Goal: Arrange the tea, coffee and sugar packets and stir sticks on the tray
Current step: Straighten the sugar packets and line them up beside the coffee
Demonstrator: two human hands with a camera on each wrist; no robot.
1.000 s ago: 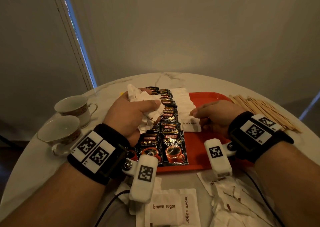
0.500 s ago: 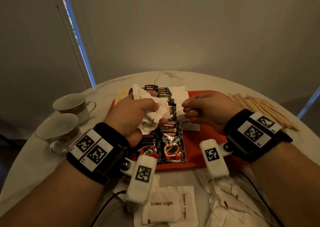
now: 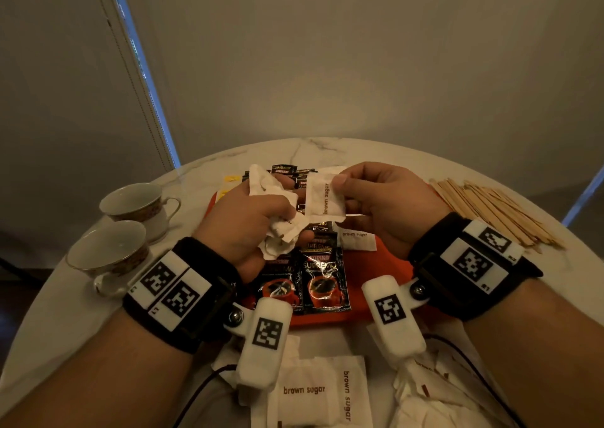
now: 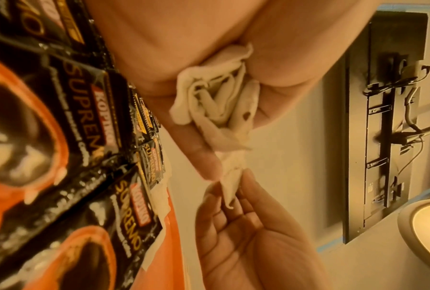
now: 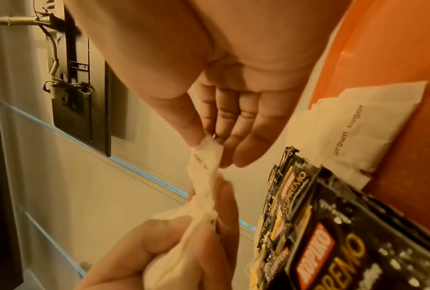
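Observation:
My left hand (image 3: 277, 210) grips a crumpled bundle of white sugar packets (image 3: 273, 228) above the orange tray (image 3: 389, 272). Just to its right, my right hand (image 3: 341, 190) pinches a single brown sugar packet (image 3: 325, 199) by its edge, upright and close to the bundle. In the left wrist view the bundle (image 4: 216, 98) fills the palm and the pinched packet (image 4: 231, 176) hangs between both hands. Two rows of black coffee packets (image 3: 322, 277) lie on the tray, with a brown sugar packet (image 3: 356, 239) beside them. Wooden stir sticks (image 3: 490, 213) lie on the table to the right.
Two teacups (image 3: 137, 202) (image 3: 108, 248) stand at the left on the round marble table (image 3: 42, 313). Loose brown sugar packets (image 3: 313, 391) lie in front of the tray, more white packets (image 3: 434, 401) at the front right. Yellow packets (image 3: 230, 179) show behind my left hand.
My right hand left the packet on the tray, moved left and up to the bundle, and now pinches one brown sugar packet. My left hand rose slightly with the bundle.

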